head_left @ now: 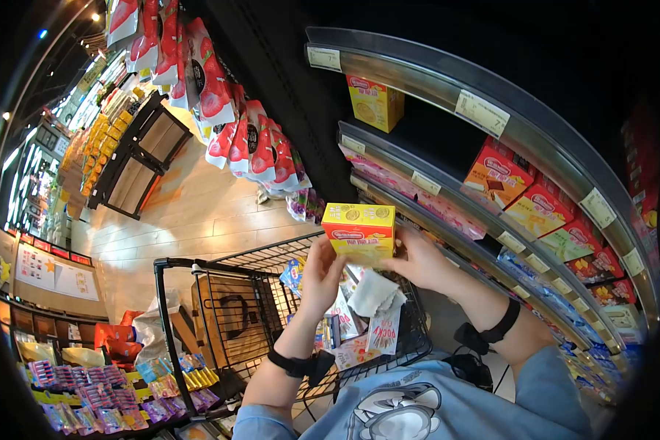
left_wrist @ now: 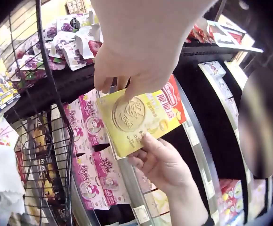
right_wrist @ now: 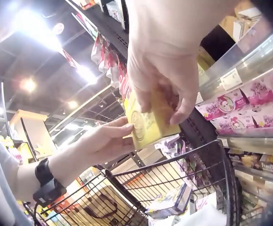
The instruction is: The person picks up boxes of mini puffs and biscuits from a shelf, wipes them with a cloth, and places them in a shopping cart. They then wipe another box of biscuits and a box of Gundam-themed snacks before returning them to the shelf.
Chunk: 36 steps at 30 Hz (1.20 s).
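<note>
A yellow and red biscuit box [head_left: 359, 229] is held up between both hands, above the shopping cart's front end. My left hand [head_left: 321, 273] grips one end of it, thumb on the near face. At the opposite end, my right hand [head_left: 419, 262] holds the box with thumb and fingers. Round cookie pictures show on the box [left_wrist: 135, 117] in the left wrist view, with the right hand's thumb [left_wrist: 154, 146] on its lower corner. From the right wrist view, the fingers of the right hand [right_wrist: 167, 70] curl over the box [right_wrist: 150, 123].
Below, the black wire cart [head_left: 227, 323] carries several packages, a Pocky pack [head_left: 383, 336] and a crumpled white paper [head_left: 375, 295]. Shelves with price tags [head_left: 482, 112] and boxes [head_left: 499, 176] rise on the right. Strawberry-printed bags [head_left: 211, 81] hang ahead; small packs [head_left: 95, 392] fill a lower-left display.
</note>
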Each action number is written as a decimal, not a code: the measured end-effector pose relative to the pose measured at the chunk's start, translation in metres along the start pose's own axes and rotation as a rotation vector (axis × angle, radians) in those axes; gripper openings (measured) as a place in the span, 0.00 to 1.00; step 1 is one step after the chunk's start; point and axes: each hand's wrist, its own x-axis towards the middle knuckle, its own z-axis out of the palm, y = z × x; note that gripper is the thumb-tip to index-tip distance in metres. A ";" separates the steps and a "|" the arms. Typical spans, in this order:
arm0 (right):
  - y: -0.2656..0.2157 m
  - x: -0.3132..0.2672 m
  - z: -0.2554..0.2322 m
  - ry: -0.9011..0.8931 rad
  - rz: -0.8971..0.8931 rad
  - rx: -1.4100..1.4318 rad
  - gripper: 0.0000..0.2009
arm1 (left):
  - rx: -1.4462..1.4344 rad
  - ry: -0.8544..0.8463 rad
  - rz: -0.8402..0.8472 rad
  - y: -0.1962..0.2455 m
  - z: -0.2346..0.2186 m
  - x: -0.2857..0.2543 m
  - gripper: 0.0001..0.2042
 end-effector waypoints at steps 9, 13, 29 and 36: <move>0.001 0.125 -0.028 0.635 -0.255 0.031 0.25 | 0.166 0.034 0.162 0.028 0.000 0.154 0.29; 0.000 0.164 -0.043 0.790 -0.157 -0.108 0.16 | 0.227 0.037 0.187 0.033 0.003 0.206 0.33; 0.034 0.197 -0.036 0.825 0.019 -0.069 0.12 | 0.281 -0.012 0.320 -0.015 0.004 0.263 0.34; 0.028 0.194 -0.044 0.800 0.132 -0.205 0.19 | 0.585 0.006 0.318 -0.023 -0.002 0.273 0.33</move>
